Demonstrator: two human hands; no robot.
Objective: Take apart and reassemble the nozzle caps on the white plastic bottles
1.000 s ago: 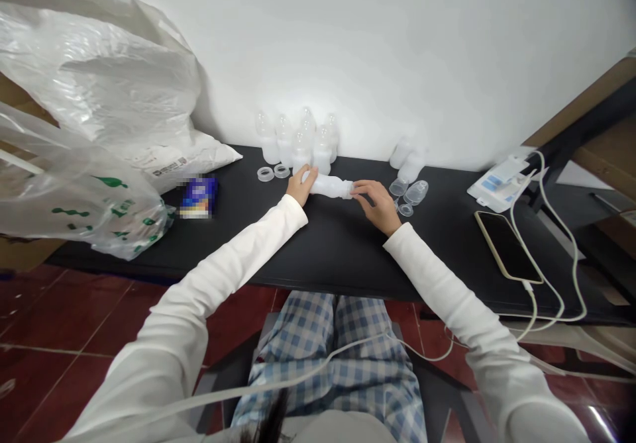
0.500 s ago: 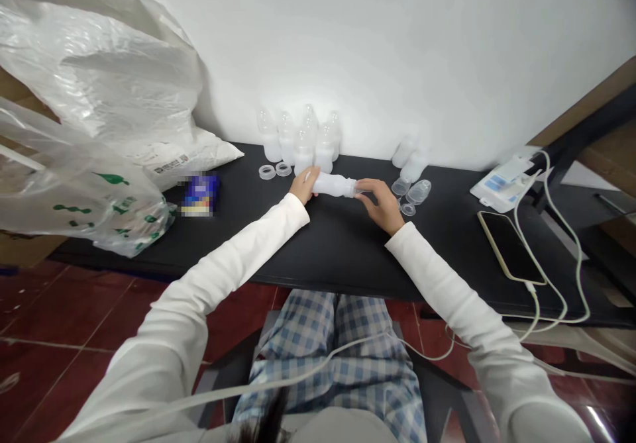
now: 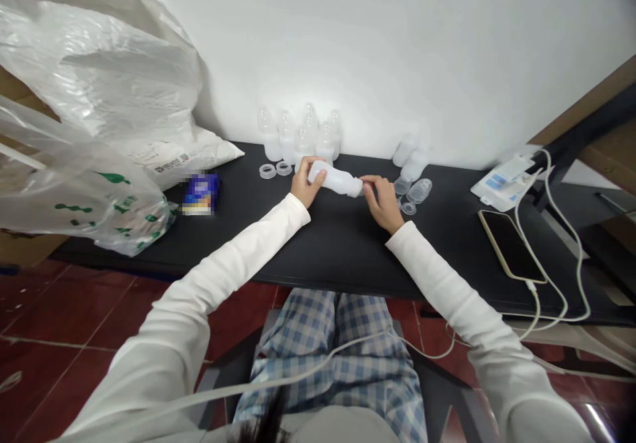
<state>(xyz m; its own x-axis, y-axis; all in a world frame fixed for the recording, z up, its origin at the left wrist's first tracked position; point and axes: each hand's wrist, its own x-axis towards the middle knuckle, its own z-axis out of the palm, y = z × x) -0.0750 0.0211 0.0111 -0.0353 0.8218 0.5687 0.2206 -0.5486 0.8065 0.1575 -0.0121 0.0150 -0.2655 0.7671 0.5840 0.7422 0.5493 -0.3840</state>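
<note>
My left hand is wrapped round the base end of a white, translucent baby bottle, which lies tilted in the air over the black table. At the bottle's neck, its right end, the fingers of my right hand are pinched together. What they grip there is small and partly hidden, perhaps a clear collar or cap. Just right of that hand lie clear domed caps and a clear ring. Behind my left hand stand several bottles with clear domed tops, with two loose rings beside them.
Two bottles without domes lean near the wall at right. Farther right are a phone with a cable and a white-and-blue packet. Plastic bags and a blue pack occupy the left side of the black table.
The bottle has turned, its base lifting and its neck end dipping slightly toward me. My left hand has shifted its hold, with the thumb now on top. My right-hand fingers have closed tighter.
</note>
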